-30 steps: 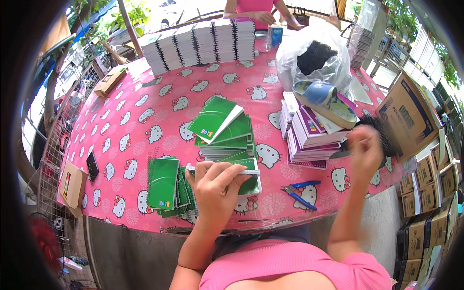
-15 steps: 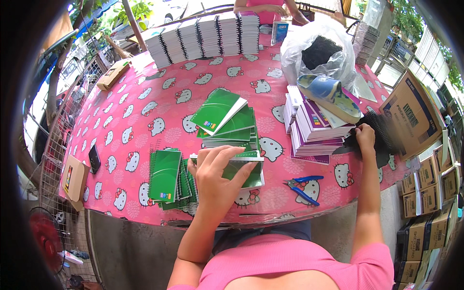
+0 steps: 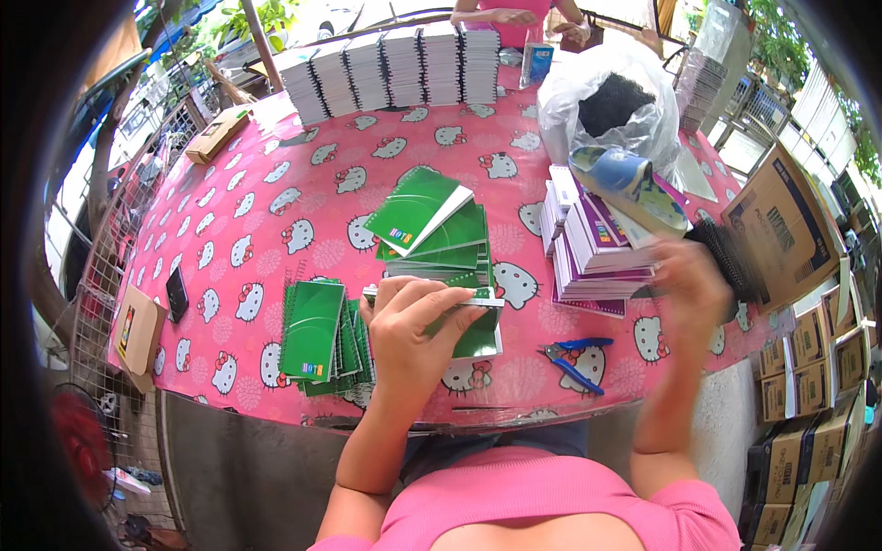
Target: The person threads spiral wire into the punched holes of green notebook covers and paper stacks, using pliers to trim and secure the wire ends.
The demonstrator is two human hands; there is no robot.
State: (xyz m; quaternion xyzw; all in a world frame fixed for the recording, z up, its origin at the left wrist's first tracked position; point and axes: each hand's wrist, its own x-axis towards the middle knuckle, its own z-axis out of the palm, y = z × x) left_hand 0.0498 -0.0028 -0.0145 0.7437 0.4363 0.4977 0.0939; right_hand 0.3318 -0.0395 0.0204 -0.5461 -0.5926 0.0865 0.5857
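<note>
My left hand (image 3: 413, 317) is closed around a small green-covered notebook (image 3: 480, 342), its edge with punched holes turned up. Beyond that hand lies a fanned stack of green notebooks (image 3: 418, 211). To its left, green notebooks with wire spirals (image 3: 314, 331) overlap in a pile. My right hand (image 3: 691, 286) is smeared by motion, between the purple-edged notebook stack (image 3: 588, 248) and a heap of black binding coils (image 3: 719, 253); whether it holds anything does not show. Blue-handled cutting pliers (image 3: 579, 361) lie on the table between my hands.
A blue patterned clog (image 3: 629, 188) rests on the purple stack. Behind it stands a clear plastic bag (image 3: 579, 101) with black contents. Tall stacks of bound notebooks (image 3: 400, 69) line the far edge, where another person (image 3: 514, 18) works. A cardboard box (image 3: 781, 230) is at right, a phone (image 3: 177, 294) at left.
My right hand has lifted off the black coils and moved left and toward me. My left hand keeps the notebook in nearly the same place.
</note>
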